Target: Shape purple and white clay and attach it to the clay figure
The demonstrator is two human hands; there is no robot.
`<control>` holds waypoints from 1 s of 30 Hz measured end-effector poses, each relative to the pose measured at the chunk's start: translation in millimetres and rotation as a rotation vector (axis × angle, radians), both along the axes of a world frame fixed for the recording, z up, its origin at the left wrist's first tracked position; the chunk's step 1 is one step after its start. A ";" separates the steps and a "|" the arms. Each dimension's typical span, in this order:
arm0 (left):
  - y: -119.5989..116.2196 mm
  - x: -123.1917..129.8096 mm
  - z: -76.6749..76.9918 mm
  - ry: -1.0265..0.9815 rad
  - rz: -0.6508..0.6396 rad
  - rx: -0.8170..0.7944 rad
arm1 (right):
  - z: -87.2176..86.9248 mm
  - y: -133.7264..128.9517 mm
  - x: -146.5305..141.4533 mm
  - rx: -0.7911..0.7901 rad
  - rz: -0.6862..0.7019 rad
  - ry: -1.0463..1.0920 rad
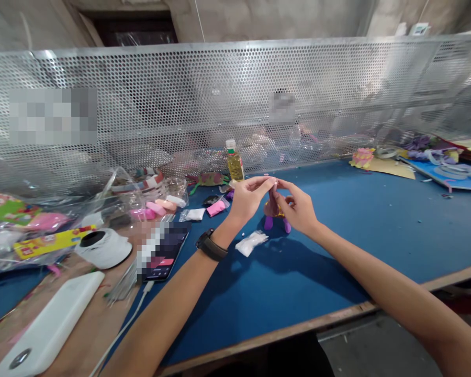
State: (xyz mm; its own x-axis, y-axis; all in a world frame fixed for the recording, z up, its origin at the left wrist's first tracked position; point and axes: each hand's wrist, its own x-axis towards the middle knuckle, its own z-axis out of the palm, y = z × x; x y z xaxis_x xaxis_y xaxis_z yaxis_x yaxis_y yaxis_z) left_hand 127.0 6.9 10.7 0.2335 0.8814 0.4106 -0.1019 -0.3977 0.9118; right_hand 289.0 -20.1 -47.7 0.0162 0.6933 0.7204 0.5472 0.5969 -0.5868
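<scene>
My left hand (248,199) and my right hand (297,208) meet above the blue table (337,251), fingertips pinched together on a tiny pale piece of clay (273,183). Behind and below the hands stands a small purple clay figure (275,214) with short legs, partly hidden by my right hand. A dark watch sits on my left wrist. A small bag of white clay (251,243) lies on the table just below my left hand.
A bottle of yellow liquid (234,162) stands behind the hands by the perforated metal screen (180,104). Left lie pink, white and peach clay pieces (160,208), a phone (165,250), a white power bank (49,324), a tape roll (102,246) and plastic bags. More craft items sit far right.
</scene>
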 end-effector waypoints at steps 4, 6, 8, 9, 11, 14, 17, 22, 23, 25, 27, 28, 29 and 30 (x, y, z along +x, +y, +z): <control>1.4 -1.3 0.0 0.034 0.004 0.025 | 0.5 -0.2 0.3 0.002 0.019 0.008; 2.1 -2.5 0.4 0.051 -0.004 0.006 | 0.8 -0.3 0.5 0.001 0.030 0.011; 2.2 -3.3 1.0 0.054 -0.014 -0.020 | 0.8 -0.1 0.7 -0.003 0.028 0.011; 2.0 -3.5 1.2 0.049 -0.021 -0.030 | 0.6 0.1 0.7 -0.007 0.024 0.011; 1.4 -3.6 1.7 0.029 -0.037 -0.051 | 0.1 0.5 0.8 -0.015 0.012 0.011; 1.2 -3.6 1.8 -0.002 -0.069 -0.094 | -0.5 1.1 0.7 -0.017 0.008 0.011; 2.1 -4.3 1.3 0.008 -0.094 -0.133 | -0.4 1.1 0.6 -0.006 0.008 0.012; 5.5 -4.8 -0.8 -0.021 -0.111 -0.211 | 1.0 0.1 0.5 -0.013 -0.003 0.010; 6.0 -4.8 -1.3 -0.033 -0.123 -0.224 | 1.3 -0.1 0.4 -0.014 -0.005 0.009; 6.4 -4.8 -2.0 -0.040 -0.144 -0.235 | 1.5 -0.4 0.3 -0.014 -0.005 0.008; 6.0 -4.9 -2.3 -0.034 -0.153 -0.237 | 1.2 -0.3 0.3 -0.011 -0.001 0.010; 5.6 -4.9 -2.2 -0.034 -0.153 -0.242 | 1.0 -0.2 0.3 -0.012 0.002 0.011; 5.0 -4.9 -2.0 -0.035 -0.154 -0.248 | 0.6 0.0 0.3 -0.015 0.003 0.011; 4.5 -5.0 -1.6 -0.034 -0.157 -0.252 | 0.2 0.3 0.4 -0.017 0.005 0.012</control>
State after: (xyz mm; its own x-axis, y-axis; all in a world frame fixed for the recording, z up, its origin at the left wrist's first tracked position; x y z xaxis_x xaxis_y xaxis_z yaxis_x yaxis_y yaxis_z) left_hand 122.1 11.4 9.1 0.3648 0.9108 0.1932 -0.1769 -0.1359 0.9748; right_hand 289.4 -19.8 -47.5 0.0217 0.7059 0.7080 0.5372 0.5890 -0.6037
